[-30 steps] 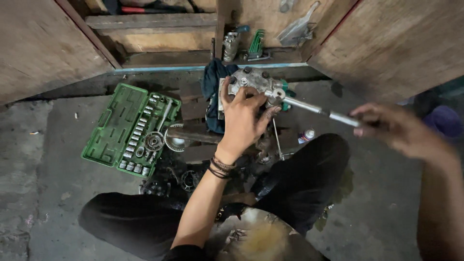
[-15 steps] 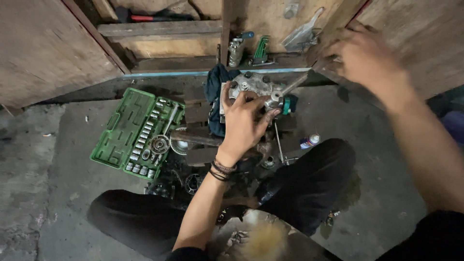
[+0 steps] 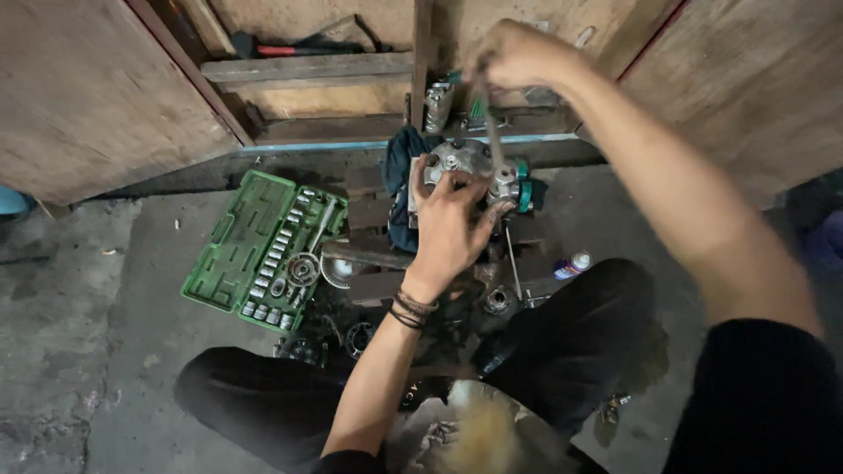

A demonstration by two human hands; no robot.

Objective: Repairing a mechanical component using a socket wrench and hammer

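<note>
A silver metal machine part with a teal piece on its right side rests on dark wooden blocks in front of my crossed legs. My left hand, bracelets at the wrist, lies spread over the part and presses on it. My right hand is shut around the top of a long ratchet wrench. The wrench points steeply away from me, and its lower end sits on the part's right side.
An open green socket case with several sockets lies on the concrete floor to the left. A small spray can lies at the right. Gears and metal bits sit by my knees. Open wooden cabinet doors and a shelf with tools stand behind.
My right hand has swung the wrench handle from far out on the right, up and leftward to above the part. My left hand has stayed on the part.
</note>
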